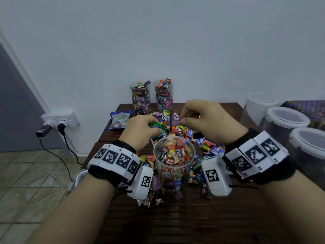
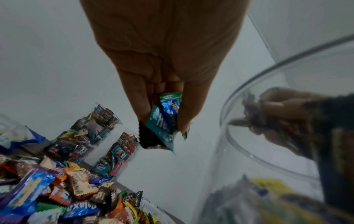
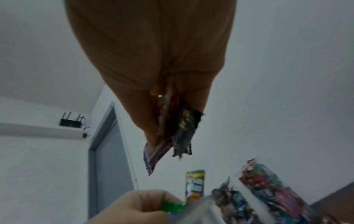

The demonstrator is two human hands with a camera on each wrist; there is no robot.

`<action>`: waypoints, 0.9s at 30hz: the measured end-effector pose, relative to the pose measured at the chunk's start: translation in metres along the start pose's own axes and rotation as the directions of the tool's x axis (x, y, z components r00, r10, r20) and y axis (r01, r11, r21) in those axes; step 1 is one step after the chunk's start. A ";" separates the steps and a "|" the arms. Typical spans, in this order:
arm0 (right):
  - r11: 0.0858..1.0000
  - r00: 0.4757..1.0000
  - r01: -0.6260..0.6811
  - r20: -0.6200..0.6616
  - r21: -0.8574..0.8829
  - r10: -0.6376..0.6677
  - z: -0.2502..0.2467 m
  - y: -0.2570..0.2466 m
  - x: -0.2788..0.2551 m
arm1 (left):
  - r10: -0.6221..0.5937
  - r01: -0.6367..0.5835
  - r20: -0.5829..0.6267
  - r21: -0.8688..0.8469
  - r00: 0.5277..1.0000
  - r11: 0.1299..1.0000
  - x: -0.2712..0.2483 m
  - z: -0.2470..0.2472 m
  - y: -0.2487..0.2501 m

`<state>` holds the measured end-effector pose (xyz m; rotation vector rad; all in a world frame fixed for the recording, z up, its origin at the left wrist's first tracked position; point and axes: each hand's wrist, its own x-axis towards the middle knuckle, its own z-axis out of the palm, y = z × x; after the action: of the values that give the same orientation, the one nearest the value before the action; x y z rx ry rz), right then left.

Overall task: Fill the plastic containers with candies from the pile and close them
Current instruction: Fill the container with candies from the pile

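A clear round container (image 1: 174, 166), open and mostly full of wrapped candies, stands near me on the dark wooden table (image 1: 193, 222). The candy pile (image 1: 190, 136) spreads behind and around it. My left hand (image 1: 149, 128) grips a bunch of green and blue candies (image 2: 166, 121) just behind the container's rim. My right hand (image 1: 184, 118) holds several candies above the pile, a purple wrapper (image 3: 155, 153) hanging from its fingers. Two tall clear containers (image 1: 140, 97) (image 1: 164, 95), heaped with candies and without lids, stand at the back by the wall.
A blue candy bag (image 1: 119, 119) lies at the back left of the table. Three lidded plastic tubs (image 1: 284, 124) stand to the right. A container lid (image 1: 79, 175) pokes out under my left wrist. Wall sockets with plugs and cables (image 1: 58, 124) are on the left.
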<state>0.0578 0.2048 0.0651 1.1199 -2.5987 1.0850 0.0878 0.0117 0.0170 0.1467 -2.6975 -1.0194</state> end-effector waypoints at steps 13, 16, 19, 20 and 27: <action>0.988 0.987 0.144 0.069 0.054 -0.147 0.032 -0.004 -0.028 | 0.019 -0.021 -0.063 -0.041 0.998 0.999 -0.016 -0.009 -0.009; 0.989 0.991 0.117 0.051 0.087 -0.122 0.028 -0.006 -0.036 | 0.016 -0.018 -0.066 -0.034 0.998 0.999 -0.017 -0.010 -0.009; 0.978 0.992 0.105 -0.095 0.180 -0.089 0.029 0.000 -0.048 | 0.027 -0.030 -0.079 -0.042 0.997 0.999 -0.019 -0.012 -0.005; 0.974 0.993 0.080 -0.107 0.211 -0.058 0.030 0.004 -0.052 | 0.032 -0.036 -0.084 -0.048 0.996 0.998 -0.021 -0.014 -0.004; 0.844 0.960 -0.252 0.229 0.472 0.159 0.051 0.030 -0.069 | 0.085 -0.090 -0.058 -0.103 0.995 0.991 -0.031 -0.026 0.022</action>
<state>0.0960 0.2263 -0.0138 1.0768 -2.7016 1.8723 0.1250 0.0168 0.0441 0.0350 -2.5712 -1.1118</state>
